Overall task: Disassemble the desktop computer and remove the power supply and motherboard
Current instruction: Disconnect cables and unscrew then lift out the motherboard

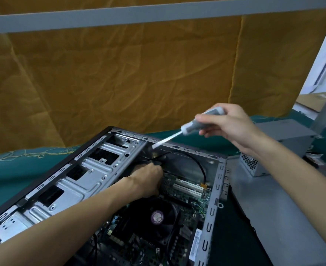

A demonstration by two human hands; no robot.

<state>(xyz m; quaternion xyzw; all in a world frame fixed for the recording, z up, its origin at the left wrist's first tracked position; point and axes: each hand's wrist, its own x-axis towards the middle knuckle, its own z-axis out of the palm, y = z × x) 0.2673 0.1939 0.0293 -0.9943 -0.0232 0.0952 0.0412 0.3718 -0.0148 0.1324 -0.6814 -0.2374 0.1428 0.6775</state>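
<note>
**Desk:** Head view, please. What does the caption say?

**Photographer:** A person leans over an opened desktop computer case lying on a green-covered table. The left hand reaches deep inside, by the drive cage, its fingers curled down toward a black cable just above the motherboard; whether they actually grip it is hidden. The right hand holds a grey-handled screwdriver aloft, fingers wrapped round the handle, tip hovering over the case's far rim.

**Desk:** And the power supply?

**Photographer:** A grey vented box, likely the power supply, sits outside the case on the table to the right, beside a flat grey panel. The motherboard is still mounted, its cooler fan in place.

**Desk:** Advice for the step?

**Photographer:** It looks like cable clearing. Best pulled by the connector, not the wire, straight out, with the screwdriver tip kept well away from the board until every lead is free.

**Desk:** Any readable text?

**Photographer:** A purple fan sticker and a white barcode label on the case edge; both are too small to read.
</note>
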